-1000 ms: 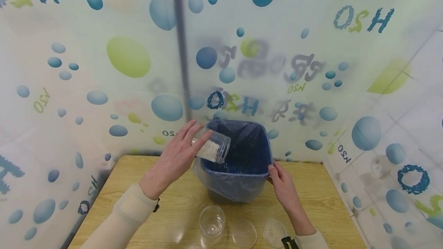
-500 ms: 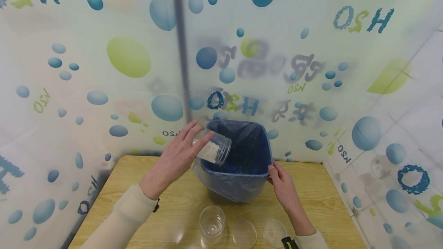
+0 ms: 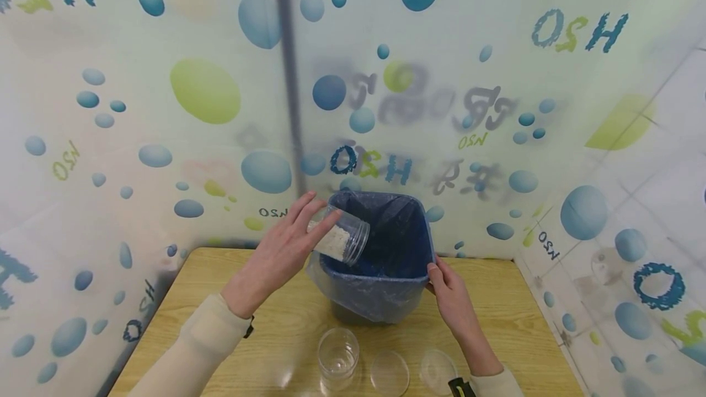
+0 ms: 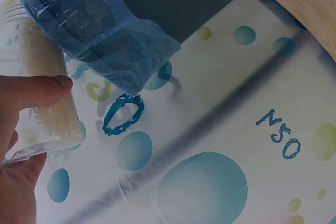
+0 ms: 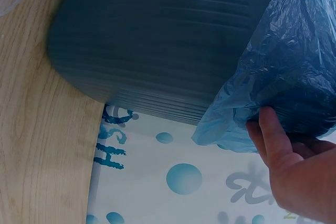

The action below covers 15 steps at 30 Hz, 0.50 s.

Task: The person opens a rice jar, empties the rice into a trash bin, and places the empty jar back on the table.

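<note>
My left hand (image 3: 281, 253) grips a clear jar (image 3: 357, 241), tipped on its side with its mouth over the left part of a blue trash can (image 3: 361, 316). White, rice-like grains (image 3: 333, 240) lie inside the jar. In the left wrist view the thumb presses across the jar's side, in front of the grains (image 4: 44, 59). A thin blue bag (image 5: 294, 56) lines the can and hangs over its rim. With thumb and fingers, my right hand (image 3: 456, 299) holds the can's right rim through the bag; its fingers are partly hidden behind the can.
A second clear jar (image 3: 338, 354) stands upright on the wooden table (image 3: 231, 317), in front of the can. Two clear round lids, a left one (image 3: 390, 374) and a right one (image 3: 437, 370), lie beside it. A patterned curtain (image 3: 220, 35) rises behind the table.
The jar in my left hand has shifted very slightly to the right over the can. The right hand and the can have stayed in place.
</note>
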{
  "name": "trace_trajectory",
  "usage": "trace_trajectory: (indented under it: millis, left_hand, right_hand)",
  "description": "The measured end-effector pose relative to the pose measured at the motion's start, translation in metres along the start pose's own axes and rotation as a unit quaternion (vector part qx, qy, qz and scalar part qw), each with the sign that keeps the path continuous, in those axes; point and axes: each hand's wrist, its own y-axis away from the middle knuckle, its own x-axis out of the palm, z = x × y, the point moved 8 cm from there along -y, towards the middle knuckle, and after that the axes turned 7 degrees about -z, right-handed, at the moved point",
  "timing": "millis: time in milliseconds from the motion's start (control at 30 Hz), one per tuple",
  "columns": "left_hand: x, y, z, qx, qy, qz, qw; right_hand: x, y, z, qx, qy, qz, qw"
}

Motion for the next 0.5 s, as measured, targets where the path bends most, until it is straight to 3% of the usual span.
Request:
trace_trajectory:
  millis: [500]
  left_hand:
    - [0.0023,0.0013,-0.0031,0.001,0.004,0.019,0.9998]
  right_hand:
    - [0.0004,0.0011,0.0017,0.002,-0.008,0.002,1.000]
